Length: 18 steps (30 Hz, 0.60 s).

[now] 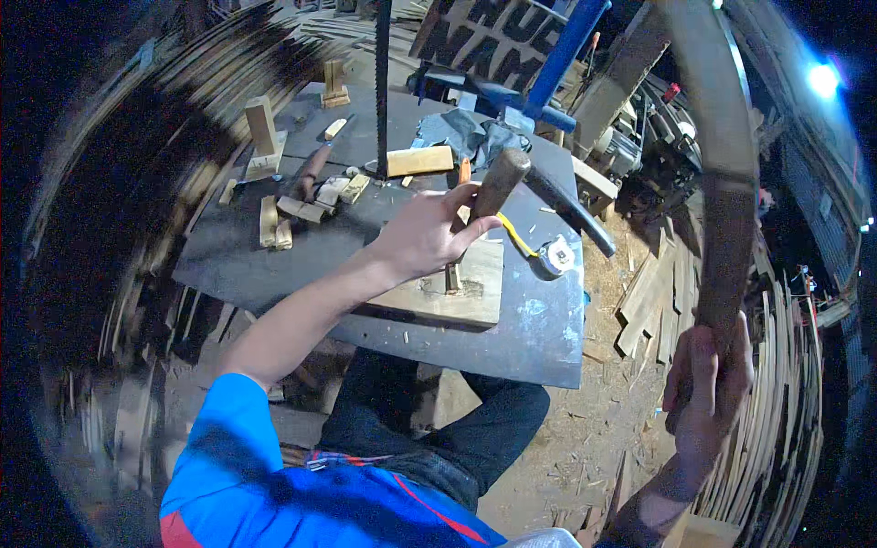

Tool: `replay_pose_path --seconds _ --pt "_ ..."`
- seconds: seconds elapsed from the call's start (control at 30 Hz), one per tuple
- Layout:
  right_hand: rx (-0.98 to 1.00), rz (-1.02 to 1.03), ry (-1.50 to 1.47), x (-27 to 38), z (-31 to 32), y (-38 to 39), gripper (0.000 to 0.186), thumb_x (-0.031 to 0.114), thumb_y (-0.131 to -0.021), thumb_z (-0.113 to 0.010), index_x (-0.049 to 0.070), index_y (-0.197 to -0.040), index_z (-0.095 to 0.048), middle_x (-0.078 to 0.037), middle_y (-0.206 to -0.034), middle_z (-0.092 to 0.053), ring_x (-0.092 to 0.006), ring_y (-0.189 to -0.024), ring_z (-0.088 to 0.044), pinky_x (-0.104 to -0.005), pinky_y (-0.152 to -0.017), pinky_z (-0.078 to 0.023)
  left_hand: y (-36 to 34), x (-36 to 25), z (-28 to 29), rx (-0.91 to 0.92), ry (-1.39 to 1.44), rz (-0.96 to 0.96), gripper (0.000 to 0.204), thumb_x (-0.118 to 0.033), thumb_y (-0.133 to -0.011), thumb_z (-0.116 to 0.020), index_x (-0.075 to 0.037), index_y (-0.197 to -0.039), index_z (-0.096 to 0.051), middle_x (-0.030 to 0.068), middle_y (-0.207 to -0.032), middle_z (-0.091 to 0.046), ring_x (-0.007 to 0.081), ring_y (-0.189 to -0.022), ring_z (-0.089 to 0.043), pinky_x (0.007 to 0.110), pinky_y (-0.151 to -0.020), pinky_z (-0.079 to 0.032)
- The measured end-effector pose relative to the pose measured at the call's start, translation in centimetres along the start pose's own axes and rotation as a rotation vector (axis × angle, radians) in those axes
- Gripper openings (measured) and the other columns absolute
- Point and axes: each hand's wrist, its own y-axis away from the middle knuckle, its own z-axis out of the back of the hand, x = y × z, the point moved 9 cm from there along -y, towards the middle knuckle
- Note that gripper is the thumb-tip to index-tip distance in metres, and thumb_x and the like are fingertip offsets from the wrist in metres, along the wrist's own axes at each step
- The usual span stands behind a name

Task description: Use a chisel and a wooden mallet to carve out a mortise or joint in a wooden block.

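My left hand is closed round the wooden handle of an upright chisel, whose blade meets a rough cut in a flat wooden board on the dark tabletop. My right hand grips a long wooden bar, raised upright at the right side. A tape measure with some yellow tape out lies right of the board. Behind my left hand is a light wooden block, with an orange-handled tool beside it, partly hidden.
Small offcuts, two upright wooden pieces and a dark cloth lie or stand on the table. A blue clamp and a thin dark saw-like blade rise at the back. Stacked boards and machinery surround the table.
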Motion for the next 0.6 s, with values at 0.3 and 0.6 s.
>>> replay_pose_path --seconds 0.3,0.6 --pt "-0.055 -0.041 0.118 -1.2 0.5 0.0 0.030 0.027 -0.097 -0.062 0.004 -0.114 -0.058 -0.005 -0.084 -0.061 -0.0082 -0.064 -0.054 -0.0245 -0.054 -0.043 -0.1 -0.3 -0.3 -0.012 0.031 0.002 0.035 -0.035 -0.090 -0.070 -0.007 -0.111 -0.064 0.0134 -0.086 -0.072 0.0268 -0.072 -0.072 0.037 -0.065 -0.055" --pt "0.227 -0.047 0.412 -2.1 -3.6 0.2 0.031 0.027 -0.092 -0.068 0.000 -0.101 -0.055 -0.012 -0.068 -0.055 -0.0158 -0.061 -0.049 -0.0349 -0.057 -0.042 -0.1 0.5 -0.1 0.001 0.001 0.001 0.037 -0.039 -0.091 -0.068 -0.009 -0.114 -0.065 0.0114 -0.092 -0.074 0.0276 -0.078 -0.073 0.037 -0.071 -0.057"
